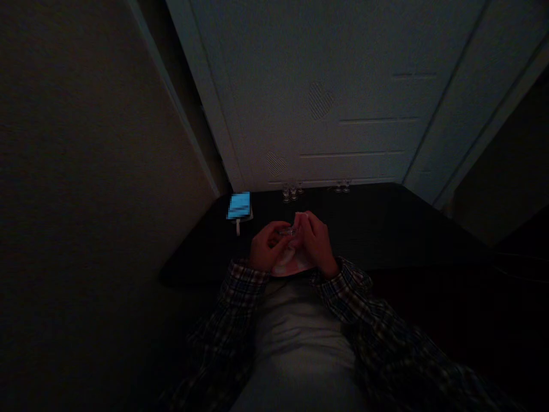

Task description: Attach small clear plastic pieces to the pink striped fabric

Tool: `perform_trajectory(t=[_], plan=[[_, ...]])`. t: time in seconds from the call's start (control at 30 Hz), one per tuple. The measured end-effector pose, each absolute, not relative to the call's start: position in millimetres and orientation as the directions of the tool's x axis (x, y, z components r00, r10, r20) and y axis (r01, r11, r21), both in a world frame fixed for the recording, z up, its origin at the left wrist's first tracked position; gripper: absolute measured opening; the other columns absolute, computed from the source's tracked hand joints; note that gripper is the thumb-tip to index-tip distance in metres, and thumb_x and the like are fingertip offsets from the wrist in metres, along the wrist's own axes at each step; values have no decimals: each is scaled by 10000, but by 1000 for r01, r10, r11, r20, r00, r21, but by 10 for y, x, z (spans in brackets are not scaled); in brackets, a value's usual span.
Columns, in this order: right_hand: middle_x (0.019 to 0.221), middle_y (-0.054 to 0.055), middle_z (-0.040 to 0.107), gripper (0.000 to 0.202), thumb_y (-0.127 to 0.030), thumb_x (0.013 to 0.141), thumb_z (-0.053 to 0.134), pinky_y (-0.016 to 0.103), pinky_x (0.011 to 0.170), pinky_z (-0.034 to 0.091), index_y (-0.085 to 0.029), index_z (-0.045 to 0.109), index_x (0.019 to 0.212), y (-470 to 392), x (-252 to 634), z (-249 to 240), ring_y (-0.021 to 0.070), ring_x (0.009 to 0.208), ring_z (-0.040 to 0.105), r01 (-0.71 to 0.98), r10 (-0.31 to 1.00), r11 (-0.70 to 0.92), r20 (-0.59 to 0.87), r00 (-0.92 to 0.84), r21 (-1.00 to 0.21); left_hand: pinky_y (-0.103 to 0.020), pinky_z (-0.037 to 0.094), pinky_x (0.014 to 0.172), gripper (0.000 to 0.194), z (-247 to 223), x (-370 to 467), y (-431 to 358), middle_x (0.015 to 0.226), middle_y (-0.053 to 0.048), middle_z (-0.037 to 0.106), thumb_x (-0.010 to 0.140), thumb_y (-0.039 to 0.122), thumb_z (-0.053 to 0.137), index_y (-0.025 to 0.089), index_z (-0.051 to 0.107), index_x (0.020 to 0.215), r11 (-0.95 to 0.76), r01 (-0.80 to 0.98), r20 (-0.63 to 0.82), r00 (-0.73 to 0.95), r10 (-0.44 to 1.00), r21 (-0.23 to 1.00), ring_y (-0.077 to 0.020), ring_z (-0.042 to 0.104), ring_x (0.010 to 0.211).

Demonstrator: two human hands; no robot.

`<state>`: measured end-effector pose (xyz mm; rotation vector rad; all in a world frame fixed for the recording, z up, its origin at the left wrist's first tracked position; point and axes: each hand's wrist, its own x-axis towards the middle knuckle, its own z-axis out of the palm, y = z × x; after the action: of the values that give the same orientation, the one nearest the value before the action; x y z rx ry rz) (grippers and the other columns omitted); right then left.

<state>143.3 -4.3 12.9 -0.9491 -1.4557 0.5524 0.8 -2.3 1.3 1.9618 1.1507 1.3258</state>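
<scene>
Holding a small clear glass (286,232) in the left hand (264,247), with thumb and fingers closed around one end, and gripping a pink cloth (291,264) in the right hand (318,241), with fingers bent over its bunched upper part. Found, both glass and cloth, to the right of the blue-screened device (239,205) and nearer to the body, by the near edge of the dark table (377,229).

For good handling, better to keep the left grip light but sure, and to press the cloth softly with the right fingers, without squeezing a probably fragile wall. Good also to turn the glass slowly, never by force, to support both ends, and to keep loose folds out from under the left fingertips, because of possible slipping in such weak light.

Lying, as far as visible, almost level, with the long axis across the body, from the left fingers toward the right hand. Pointing with one end into the cloth, away from the device side; impossible to tell whether with mouth or foot. Note also, to the right of the device and farther from the body than the hands, a close group of glasses (293,191) and, farther right, another pair (342,186).
</scene>
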Motion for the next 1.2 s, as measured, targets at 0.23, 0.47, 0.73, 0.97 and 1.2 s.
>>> perform_trajectory(t=[0.23, 0.47, 0.73, 0.97, 1.2], plan=[[608, -32, 484, 312, -338, 918, 333, 208, 538, 332, -190, 494, 695, -45, 1429, 121, 97, 559, 470, 209, 820, 543, 567, 77, -814, -224, 484, 621, 204, 37, 2, -29, 894, -36, 614, 809, 313, 527, 180, 603, 942, -552, 442, 537, 173, 826, 707, -139, 595, 738], [608, -31, 493, 314, -334, 920, 325, 208, 531, 336, -191, 502, 703, -58, 1422, 138, 95, 548, 471, 177, 816, 558, 575, 60, -811, -197, 464, 514, 263, 49, 3, -48, 728, 9, 600, 814, 338, 515, 177, 553, 1018, -481, 345, 460, 148, 876, 806, -102, 574, 551], [612, -32, 489, 319, -362, 913, 333, 213, 543, 338, -194, 507, 705, -39, 1417, 121, 101, 560, 468, 187, 820, 542, 564, 97, -820, -211, 495, 567, 370, 15, 12, -26, 873, -30, 603, 726, 326, 631, 193, 547, 1061, -503, 397, 491, 139, 860, 768, -131, 606, 697], [626, -30, 494, 318, -345, 920, 325, 216, 556, 336, -193, 506, 706, -39, 1424, 120, 102, 578, 475, 202, 811, 552, 577, 93, -809, -214, 496, 564, 316, 16, 13, -22, 878, -35, 626, 734, 323, 620, 195, 568, 1018, -511, 420, 499, 149, 854, 750, -134, 603, 690], [604, -36, 471, 334, -341, 923, 309, 213, 540, 335, -195, 492, 685, -49, 1418, 139, 99, 556, 461, 179, 817, 550, 570, 88, -816, -228, 496, 592, 296, -4, 4, -11, 826, -16, 626, 743, 349, 611, 196, 568, 993, -485, 426, 469, 150, 870, 764, -137, 604, 686]])
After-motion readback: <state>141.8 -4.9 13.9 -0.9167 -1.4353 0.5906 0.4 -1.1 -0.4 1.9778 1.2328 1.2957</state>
